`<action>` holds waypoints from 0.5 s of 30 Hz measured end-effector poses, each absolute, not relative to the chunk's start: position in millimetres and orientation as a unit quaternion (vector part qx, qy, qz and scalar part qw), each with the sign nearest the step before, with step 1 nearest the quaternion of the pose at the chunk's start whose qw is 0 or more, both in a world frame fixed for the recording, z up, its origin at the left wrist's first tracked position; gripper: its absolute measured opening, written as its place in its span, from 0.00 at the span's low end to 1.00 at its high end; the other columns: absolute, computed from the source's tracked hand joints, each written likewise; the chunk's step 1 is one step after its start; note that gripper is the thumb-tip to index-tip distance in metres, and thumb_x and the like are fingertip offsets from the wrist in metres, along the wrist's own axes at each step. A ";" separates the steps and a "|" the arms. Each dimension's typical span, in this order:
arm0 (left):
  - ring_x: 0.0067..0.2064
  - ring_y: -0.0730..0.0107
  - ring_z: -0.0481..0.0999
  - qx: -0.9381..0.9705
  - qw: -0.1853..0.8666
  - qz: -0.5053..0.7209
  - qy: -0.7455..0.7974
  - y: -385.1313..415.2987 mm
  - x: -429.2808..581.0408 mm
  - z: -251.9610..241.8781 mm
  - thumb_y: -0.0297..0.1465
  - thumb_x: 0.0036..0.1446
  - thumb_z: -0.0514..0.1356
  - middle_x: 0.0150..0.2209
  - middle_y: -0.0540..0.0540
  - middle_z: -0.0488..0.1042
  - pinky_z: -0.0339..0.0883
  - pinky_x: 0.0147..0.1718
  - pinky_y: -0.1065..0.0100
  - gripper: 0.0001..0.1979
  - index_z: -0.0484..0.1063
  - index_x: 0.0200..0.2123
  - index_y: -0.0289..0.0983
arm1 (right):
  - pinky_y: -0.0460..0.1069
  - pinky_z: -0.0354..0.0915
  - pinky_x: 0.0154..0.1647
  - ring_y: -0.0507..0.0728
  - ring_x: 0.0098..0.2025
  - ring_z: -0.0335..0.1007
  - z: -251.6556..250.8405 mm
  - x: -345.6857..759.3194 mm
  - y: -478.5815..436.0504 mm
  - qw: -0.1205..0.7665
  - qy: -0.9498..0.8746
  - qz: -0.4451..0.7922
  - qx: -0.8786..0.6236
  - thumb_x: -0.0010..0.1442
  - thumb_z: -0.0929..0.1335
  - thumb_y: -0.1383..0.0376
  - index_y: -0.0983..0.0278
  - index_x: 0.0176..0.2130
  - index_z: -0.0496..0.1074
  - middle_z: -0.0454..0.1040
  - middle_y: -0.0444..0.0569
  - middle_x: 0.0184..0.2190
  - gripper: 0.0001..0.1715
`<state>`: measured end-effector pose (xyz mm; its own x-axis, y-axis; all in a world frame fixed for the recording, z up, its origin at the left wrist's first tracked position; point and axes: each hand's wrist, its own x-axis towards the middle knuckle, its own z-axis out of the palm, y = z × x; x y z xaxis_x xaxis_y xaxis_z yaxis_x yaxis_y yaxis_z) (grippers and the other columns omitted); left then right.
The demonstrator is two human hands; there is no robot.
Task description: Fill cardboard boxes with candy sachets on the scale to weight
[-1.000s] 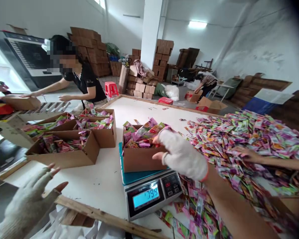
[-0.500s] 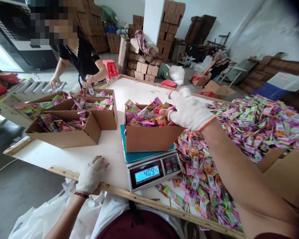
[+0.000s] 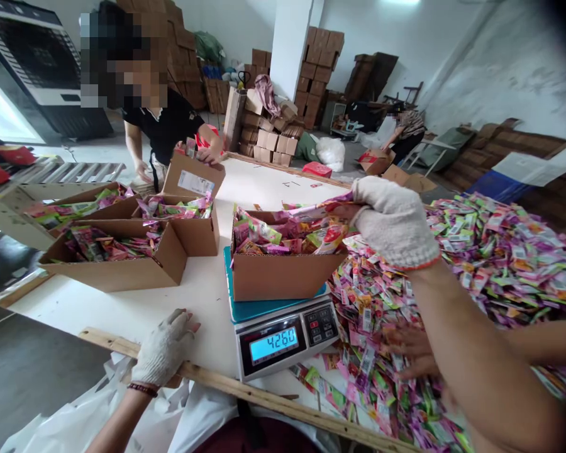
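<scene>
My right hand (image 3: 391,220), in a white knit glove, is closed on a long pink-and-purple sachet (image 3: 327,204) over the right end of a cardboard box (image 3: 283,277). Colourful sachets (image 3: 287,236) fill that box. It stands on the blue-green plate of a digital scale (image 3: 287,340), whose display reads 426.0. Also gloved, my left hand (image 3: 165,346) rests on the wooden table edge left of the scale, fingers loosely stretched and nothing held.
A large heap of sachets (image 3: 514,264) covers the table's right side, with another person's bare hand (image 3: 412,349) in it. Filled boxes (image 3: 122,270) stand at left. Behind them, a co-worker (image 3: 170,126) holds a labelled cardboard box (image 3: 193,176).
My right hand has drawn right and now holds a sachet. The reading rose from 409.4 to 426.0. A bare hand appeared in the heap, and the co-worker now holds a box.
</scene>
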<state>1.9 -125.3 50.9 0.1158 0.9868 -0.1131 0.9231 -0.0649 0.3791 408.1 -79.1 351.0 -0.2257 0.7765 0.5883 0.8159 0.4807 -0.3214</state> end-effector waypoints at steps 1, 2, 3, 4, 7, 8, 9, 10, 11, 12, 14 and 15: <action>0.62 0.57 0.76 0.720 0.190 0.091 0.661 -125.0 1.9 51.3 0.33 0.66 0.50 0.61 0.40 0.74 0.70 0.62 0.58 0.14 0.73 0.48 0.41 | 0.56 0.69 0.52 0.61 0.43 0.73 349.1 407.5 -79.1 0.360 -0.782 -0.022 -0.508 0.65 0.70 0.64 0.59 0.38 0.77 0.78 0.49 0.39 0.04; 0.62 0.57 0.76 0.716 0.196 0.093 0.664 -124.9 2.3 52.1 0.33 0.66 0.50 0.61 0.40 0.74 0.70 0.62 0.58 0.15 0.73 0.49 0.41 | 0.56 0.69 0.53 0.61 0.44 0.72 345.3 404.9 -77.2 0.364 -0.784 -0.015 -0.503 0.66 0.70 0.64 0.59 0.37 0.77 0.78 0.50 0.39 0.04; 0.62 0.57 0.76 0.712 0.199 0.093 0.667 -124.9 2.8 53.2 0.33 0.65 0.50 0.62 0.40 0.74 0.69 0.62 0.58 0.15 0.73 0.49 0.41 | 0.56 0.70 0.53 0.61 0.44 0.73 339.9 401.0 -73.6 0.368 -0.787 -0.006 -0.495 0.66 0.69 0.64 0.60 0.37 0.77 0.78 0.51 0.40 0.05; 0.62 0.56 0.76 0.710 0.200 0.091 0.669 -125.1 3.3 54.2 0.33 0.65 0.50 0.62 0.40 0.74 0.69 0.62 0.58 0.15 0.73 0.49 0.40 | 0.56 0.70 0.52 0.61 0.44 0.73 333.4 396.4 -68.5 0.366 -0.793 0.007 -0.487 0.65 0.69 0.66 0.62 0.37 0.77 0.78 0.52 0.40 0.05; 0.61 0.56 0.76 0.712 0.195 0.088 0.669 -126.1 4.1 54.9 0.34 0.66 0.49 0.61 0.40 0.74 0.70 0.61 0.58 0.14 0.73 0.47 0.40 | 0.54 0.70 0.52 0.60 0.44 0.74 315.1 384.8 -49.5 0.292 -0.817 0.062 -0.494 0.59 0.67 0.72 0.65 0.36 0.79 0.78 0.53 0.39 0.09; 0.61 0.56 0.77 0.713 0.191 0.090 0.668 -126.4 3.9 54.2 0.34 0.66 0.48 0.61 0.40 0.74 0.70 0.61 0.58 0.14 0.72 0.46 0.41 | 0.54 0.71 0.52 0.60 0.44 0.75 311.8 383.0 -44.1 0.261 -0.821 0.076 -0.502 0.56 0.67 0.73 0.65 0.35 0.79 0.79 0.53 0.39 0.10; 0.61 0.57 0.77 0.714 0.186 0.092 0.669 -126.6 3.7 53.3 0.34 0.66 0.48 0.60 0.41 0.75 0.70 0.61 0.59 0.14 0.72 0.45 0.41 | 0.53 0.70 0.53 0.60 0.45 0.75 310.6 382.7 -40.4 0.246 -0.820 0.085 -0.510 0.55 0.67 0.73 0.66 0.34 0.80 0.79 0.53 0.41 0.11; 0.60 0.57 0.77 0.714 0.181 0.093 0.670 -126.9 3.3 52.2 0.34 0.66 0.49 0.60 0.42 0.75 0.71 0.60 0.60 0.14 0.72 0.45 0.42 | 0.53 0.70 0.54 0.61 0.46 0.76 311.6 383.7 -39.0 0.252 -0.815 0.087 -0.514 0.55 0.68 0.72 0.66 0.34 0.81 0.80 0.53 0.43 0.10; 0.60 0.58 0.77 0.713 0.177 0.092 0.672 -127.1 3.0 51.3 0.34 0.66 0.49 0.60 0.43 0.75 0.71 0.60 0.61 0.13 0.73 0.45 0.42 | 0.54 0.71 0.55 0.61 0.48 0.76 314.8 386.0 -40.1 0.279 -0.808 0.087 -0.512 0.56 0.68 0.70 0.66 0.35 0.81 0.80 0.54 0.45 0.09; 0.60 0.58 0.77 0.712 0.174 0.088 0.675 -127.3 2.8 50.6 0.34 0.66 0.49 0.60 0.43 0.75 0.71 0.60 0.61 0.14 0.73 0.46 0.42 | 0.54 0.71 0.55 0.62 0.48 0.76 319.7 389.4 -44.0 0.323 -0.796 0.084 -0.504 0.58 0.69 0.68 0.65 0.36 0.81 0.80 0.54 0.46 0.09; 0.61 0.58 0.77 0.713 0.170 0.079 0.676 -127.8 2.6 50.6 0.33 0.65 0.49 0.61 0.42 0.75 0.71 0.60 0.61 0.14 0.73 0.47 0.42 | 0.56 0.72 0.53 0.62 0.47 0.77 332.3 399.7 -59.3 0.414 -0.763 0.076 -0.491 0.63 0.70 0.62 0.64 0.40 0.82 0.81 0.53 0.44 0.11; 0.61 0.57 0.77 0.716 0.171 0.077 0.673 -128.2 2.7 51.3 0.33 0.65 0.49 0.61 0.42 0.75 0.71 0.60 0.60 0.14 0.73 0.47 0.41 | 0.58 0.73 0.51 0.62 0.45 0.77 338.8 406.8 -69.8 0.448 -0.742 0.067 -0.494 0.65 0.70 0.59 0.63 0.42 0.82 0.81 0.52 0.42 0.13</action>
